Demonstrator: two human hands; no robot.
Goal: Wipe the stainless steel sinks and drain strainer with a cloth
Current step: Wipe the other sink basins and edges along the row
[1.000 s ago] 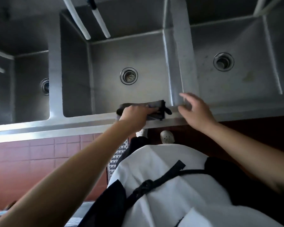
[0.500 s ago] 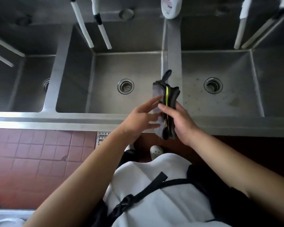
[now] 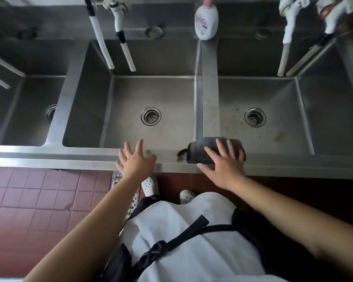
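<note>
A row of stainless steel sinks runs across the view: a middle basin (image 3: pixel 126 102) with its drain strainer (image 3: pixel 151 116), a right basin (image 3: pixel 273 98) with its own strainer (image 3: pixel 255 117) and some specks on its floor, and part of a left basin (image 3: pixel 22 110). A folded dark cloth (image 3: pixel 200 151) lies on the front rim (image 3: pixel 69 157) where the divider between middle and right basins meets it. My right hand (image 3: pixel 222 163) presses flat on the cloth. My left hand (image 3: pixel 136 161) hovers over the rim with fingers spread, holding nothing.
White faucet hoses (image 3: pixel 102 43) hang over the middle basin and others (image 3: pixel 285 41) over the right one. A white soap bottle (image 3: pixel 206 19) stands on the back ledge above the divider. Red floor tiles (image 3: pixel 39 196) and a floor drain grate (image 3: pixel 135 200) lie below the rim.
The cloth was held up between both hands half a second ago; now it lies folded on the front rim under my right hand, and my left hand has let go and moved left.
</note>
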